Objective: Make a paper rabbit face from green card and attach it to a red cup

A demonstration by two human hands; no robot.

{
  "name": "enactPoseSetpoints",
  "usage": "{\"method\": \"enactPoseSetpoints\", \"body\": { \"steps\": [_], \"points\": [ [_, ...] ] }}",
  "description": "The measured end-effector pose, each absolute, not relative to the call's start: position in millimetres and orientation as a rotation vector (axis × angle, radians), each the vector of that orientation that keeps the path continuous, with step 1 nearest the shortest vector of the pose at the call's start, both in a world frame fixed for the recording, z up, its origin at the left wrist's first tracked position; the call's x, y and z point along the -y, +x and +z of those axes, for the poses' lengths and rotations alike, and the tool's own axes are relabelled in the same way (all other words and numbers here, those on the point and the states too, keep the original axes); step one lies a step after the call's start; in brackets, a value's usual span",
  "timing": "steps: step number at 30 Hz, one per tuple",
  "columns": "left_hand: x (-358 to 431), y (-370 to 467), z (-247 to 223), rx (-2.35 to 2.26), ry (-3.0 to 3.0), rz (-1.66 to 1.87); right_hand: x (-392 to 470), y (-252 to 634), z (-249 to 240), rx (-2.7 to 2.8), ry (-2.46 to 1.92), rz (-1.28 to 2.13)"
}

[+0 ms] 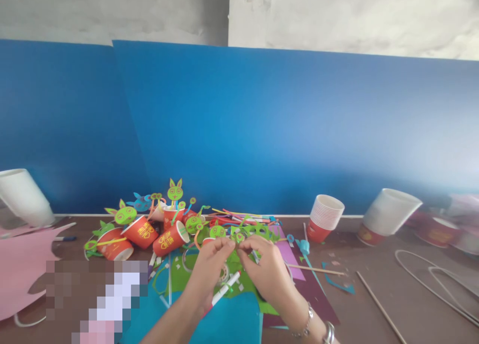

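Observation:
My left hand (210, 269) and my right hand (266, 268) meet over the pile of coloured paper, thumbs and forefingers pinched. Between their fingertips is a small green paper cutout (238, 237) with a drawn mark on it. A white marker (226, 289) with red at its ends slants beside my left palm; I cannot tell whether that hand also holds it. Beneath lie green paper (245, 299), blue paper (232, 324) and a roll of clear tape (223, 274), partly hidden by my left hand.
Red paper cups (172, 239) with green animal faces crowd the back left. A white cup stack (325, 211) and a tilted larger one (391, 211) stand right. Wooden sticks (379, 306), blue scraps (339, 280) and looped cord (436, 271) lie right; pink paper (24, 271) lies left.

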State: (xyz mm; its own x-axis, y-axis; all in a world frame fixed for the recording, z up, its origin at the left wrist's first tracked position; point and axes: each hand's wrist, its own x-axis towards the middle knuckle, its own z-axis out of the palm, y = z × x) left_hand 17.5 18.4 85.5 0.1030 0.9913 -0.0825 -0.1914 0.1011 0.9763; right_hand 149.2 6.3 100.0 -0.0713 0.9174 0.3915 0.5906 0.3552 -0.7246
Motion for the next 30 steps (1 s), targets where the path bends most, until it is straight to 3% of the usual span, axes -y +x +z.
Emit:
{"method": "enactPoseSetpoints", "body": {
  "steps": [6,13,21,30],
  "points": [
    [-19.3,14.0,88.0,-1.07,1.034,1.156,-10.8,156.9,100.7,1.788,-1.375,0.418],
    [-28.0,8.0,89.5,-1.094,1.102,1.203,-24.2,179.4,90.8,1.939,-1.755,0.097],
    [-32.3,7.0,82.5,-1.24,1.528,1.154,-26.3,166.2,89.3,1.701,-1.352,0.757],
    [-33.2,-2.0,85.0,-1.315,1.76,1.099,-30.7,167.1,87.0,1.607,-1.262,0.952]
  ]
}}
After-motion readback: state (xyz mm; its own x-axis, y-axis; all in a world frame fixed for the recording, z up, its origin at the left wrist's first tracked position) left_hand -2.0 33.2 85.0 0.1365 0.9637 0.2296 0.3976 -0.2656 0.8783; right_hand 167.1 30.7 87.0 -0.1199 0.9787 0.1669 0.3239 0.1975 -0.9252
